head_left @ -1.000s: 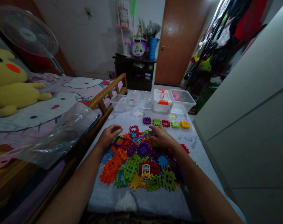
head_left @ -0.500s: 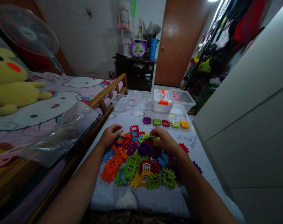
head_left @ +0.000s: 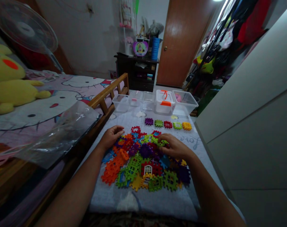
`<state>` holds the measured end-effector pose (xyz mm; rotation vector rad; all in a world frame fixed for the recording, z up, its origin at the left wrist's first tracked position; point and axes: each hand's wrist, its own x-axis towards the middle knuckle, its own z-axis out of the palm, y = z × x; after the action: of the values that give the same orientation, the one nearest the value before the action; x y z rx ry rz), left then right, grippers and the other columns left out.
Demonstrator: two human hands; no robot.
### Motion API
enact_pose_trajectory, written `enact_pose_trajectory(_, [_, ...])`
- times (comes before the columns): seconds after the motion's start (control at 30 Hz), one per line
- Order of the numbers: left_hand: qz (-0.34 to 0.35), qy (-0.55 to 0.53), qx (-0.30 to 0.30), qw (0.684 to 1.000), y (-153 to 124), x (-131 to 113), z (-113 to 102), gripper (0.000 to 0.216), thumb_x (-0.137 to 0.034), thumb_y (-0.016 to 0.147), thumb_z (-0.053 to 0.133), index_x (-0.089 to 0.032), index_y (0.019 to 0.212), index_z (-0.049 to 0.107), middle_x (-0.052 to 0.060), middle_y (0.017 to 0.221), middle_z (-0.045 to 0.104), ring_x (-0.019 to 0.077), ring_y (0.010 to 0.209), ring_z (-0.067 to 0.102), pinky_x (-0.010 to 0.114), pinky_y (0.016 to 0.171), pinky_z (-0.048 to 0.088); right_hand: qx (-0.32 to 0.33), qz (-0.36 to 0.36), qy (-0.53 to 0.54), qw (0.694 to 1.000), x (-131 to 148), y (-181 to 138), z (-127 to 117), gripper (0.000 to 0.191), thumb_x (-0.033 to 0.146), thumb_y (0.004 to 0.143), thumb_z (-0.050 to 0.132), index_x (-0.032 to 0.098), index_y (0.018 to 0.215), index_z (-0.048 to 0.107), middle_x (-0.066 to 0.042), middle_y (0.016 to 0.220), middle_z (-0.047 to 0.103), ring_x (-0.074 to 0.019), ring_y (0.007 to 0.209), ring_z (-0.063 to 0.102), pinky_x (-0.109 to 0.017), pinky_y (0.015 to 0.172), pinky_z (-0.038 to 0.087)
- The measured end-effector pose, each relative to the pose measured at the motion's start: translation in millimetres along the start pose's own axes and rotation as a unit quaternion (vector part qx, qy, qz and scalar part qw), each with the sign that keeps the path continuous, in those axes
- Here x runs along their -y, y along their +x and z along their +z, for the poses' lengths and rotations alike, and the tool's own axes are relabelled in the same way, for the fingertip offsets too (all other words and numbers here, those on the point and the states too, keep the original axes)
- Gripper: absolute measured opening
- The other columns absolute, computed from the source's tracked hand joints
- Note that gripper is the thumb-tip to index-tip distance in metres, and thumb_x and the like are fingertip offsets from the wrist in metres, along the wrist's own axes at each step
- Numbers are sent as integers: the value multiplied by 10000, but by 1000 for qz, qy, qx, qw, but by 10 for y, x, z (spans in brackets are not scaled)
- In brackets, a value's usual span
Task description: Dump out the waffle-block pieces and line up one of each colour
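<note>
A heap of colourful plastic interlocking building blocks lies in front of me, with orange blocks at the left, a dark purple block in the middle and green blocks near the front. My right hand has its fingers closed on a light green building block at the back right of the heap. At the heap's left edge rests my left hand, fingers loosely apart and holding nothing. Behind the heap runs a row of blocks: purple, green, red, light green and yellow.
Clear plastic containers line the far end of the cloth-covered table, including a lidded box with orange clips and an open bin. A wooden bed rail borders the left; a pale cabinet stands at the right.
My right hand has moved right and slightly toward me, with the light green block now visible at its fingers. My left hand stays almost where it was.
</note>
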<state>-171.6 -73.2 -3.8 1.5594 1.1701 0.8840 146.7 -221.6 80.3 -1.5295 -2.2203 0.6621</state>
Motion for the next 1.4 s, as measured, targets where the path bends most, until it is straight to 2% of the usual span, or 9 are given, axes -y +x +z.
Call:
enact_pose_trajectory(0.07, [-6,-3,10,1000,-7,-7,-11,571,-634,641,776,-178,973,689,75,937,749,266,925,696,379,871,521,13,14,26,999,9,53,-7,58,268,880,621,213,899,618,-40,964,665,-206,921,596,-345,847,468])
enact_pose_trajectory(0.27, [-11,-12,22,1000,-16,-18,-31,564,-625,637,785,-187,982,701,72,933,756,264,923,701,370,855,530,28,65,68,995,-24,160,112,145,248,870,599,209,738,555,21,725,589,-149,715,542,-265,667,414])
enact_pose_trajectory(0.37, [-9,-10,16,1000,-5,-2,-31,561,-624,635,788,-181,970,704,70,906,754,259,905,702,367,843,532,14,76,76,994,-34,132,145,96,267,821,649,213,829,570,8,821,628,-163,782,574,-285,717,449])
enact_pose_trajectory(0.57, [-12,-43,27,999,7,19,-45,546,-595,643,804,-187,990,698,82,975,763,269,969,708,382,884,535,-79,75,92,990,-214,155,40,446,289,769,695,207,1178,536,-81,1126,662,-211,1018,637,-363,891,506])
enact_pose_trajectory(0.73, [-24,-70,37,997,-6,-35,-73,569,-596,633,811,-185,1007,686,104,1040,770,286,1015,711,397,895,543,-168,140,-54,974,-607,493,-181,521,216,744,701,153,1244,570,-134,1178,643,-247,1092,621,-376,970,484])
enact_pose_trajectory(0.87, [-35,-60,13,998,-10,-65,-81,603,-649,621,790,-191,998,678,108,1022,776,304,1027,710,424,909,542,-125,169,-149,966,-778,827,-205,560,210,757,700,131,1298,580,-163,1262,606,-267,1150,595,-354,1002,453])
enact_pose_trajectory(1.03, [-36,-57,-9,998,-4,-65,-66,621,-682,608,776,-188,969,673,104,968,777,307,998,718,428,890,545,-42,176,-205,962,-753,1094,-141,536,220,783,683,191,1311,593,-149,1305,594,-297,1157,588,-387,932,470])
enact_pose_trajectory(1.2, [-37,-55,-7,998,-1,-45,-65,613,-676,614,778,-184,965,680,102,951,776,295,964,724,409,863,550,8,185,-242,952,-746,1202,-149,531,231,791,683,223,1316,597,-142,1341,587,-328,1229,539,-398,917,460])
enact_pose_trajectory(1.4, [-28,-65,-3,998,18,2,-67,590,-656,624,786,-181,962,691,92,933,774,278,936,723,387,852,545,28,191,-250,949,-800,1213,-122,517,220,784,691,214,1296,616,-147,1296,617,-334,1176,565,-405,899,458])
